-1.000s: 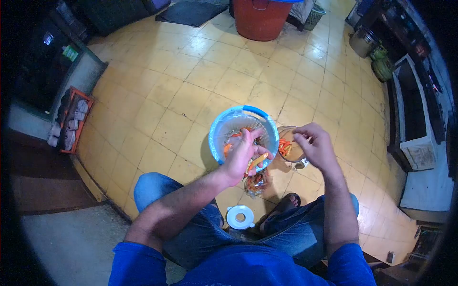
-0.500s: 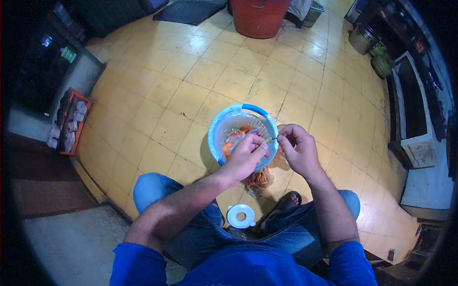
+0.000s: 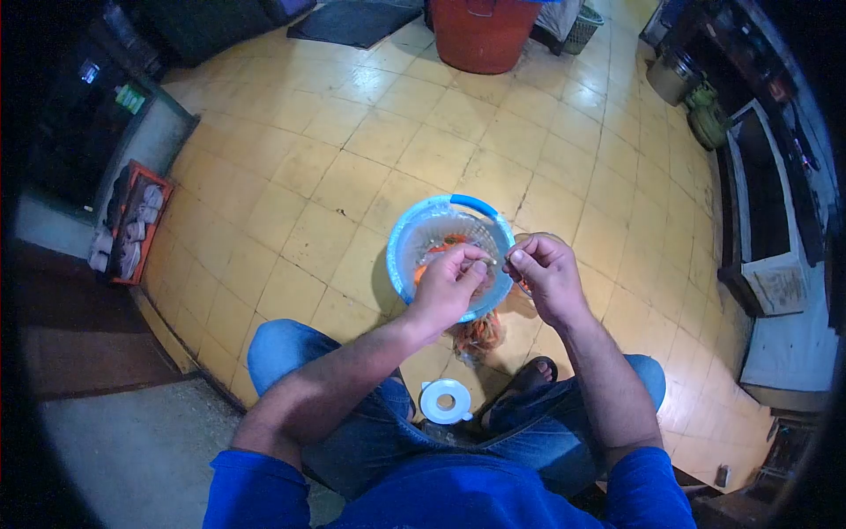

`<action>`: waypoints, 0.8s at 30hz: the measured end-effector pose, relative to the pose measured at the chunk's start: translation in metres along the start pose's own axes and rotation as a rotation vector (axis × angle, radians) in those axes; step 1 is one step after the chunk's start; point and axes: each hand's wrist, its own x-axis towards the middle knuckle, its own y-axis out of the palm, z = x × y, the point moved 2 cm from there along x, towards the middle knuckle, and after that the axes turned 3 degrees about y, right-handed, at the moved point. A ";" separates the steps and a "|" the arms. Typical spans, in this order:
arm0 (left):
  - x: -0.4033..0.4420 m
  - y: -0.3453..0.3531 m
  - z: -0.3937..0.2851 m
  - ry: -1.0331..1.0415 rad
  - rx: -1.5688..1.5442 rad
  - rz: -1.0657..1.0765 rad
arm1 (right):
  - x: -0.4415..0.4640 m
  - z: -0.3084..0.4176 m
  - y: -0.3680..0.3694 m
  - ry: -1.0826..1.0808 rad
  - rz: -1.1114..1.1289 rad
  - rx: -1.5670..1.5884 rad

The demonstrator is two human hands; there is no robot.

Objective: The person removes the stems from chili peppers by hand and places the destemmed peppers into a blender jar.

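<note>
A blue-rimmed basket (image 3: 398, 231) stands on the floor, with orange and red chilies (image 3: 455, 239) and clear plastic inside. Over its front part my left hand (image 3: 452, 284) is closed, with a small pale tip showing at its fingertips. My right hand (image 3: 546, 271) is pinched at the basket's right edge, close to the left fingertips; what it grips is too small to name. Behind it, a bowl with red pieces is mostly hidden. A clear bag of chilies (image 3: 478, 337) lies in front of the basket.
A white ring-shaped lid (image 3: 445, 401) lies between my legs, near my sandalled foot (image 3: 535, 374). Farther off are a red tub (image 3: 480, 40), a dark mat (image 3: 352, 24), an orange shoe rack (image 3: 145, 229) at left and a green gas cylinder (image 3: 705, 119) at right.
My left hand, earlier open-palmed with chilies, has turned over and closed. My right hand has come from above the bowl to beside the left fingertips. The hands are now slightly apart.
</note>
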 end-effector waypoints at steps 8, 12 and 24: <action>0.006 -0.007 0.001 -0.164 -0.231 -0.124 | 0.000 0.006 0.016 -0.191 -0.052 -0.496; -0.002 0.001 -0.007 -0.226 -0.163 0.064 | -0.001 0.010 0.004 -0.207 -0.087 -0.519; 0.007 -0.008 0.011 -0.260 -0.803 -0.085 | -0.028 0.025 0.021 0.155 0.271 -0.870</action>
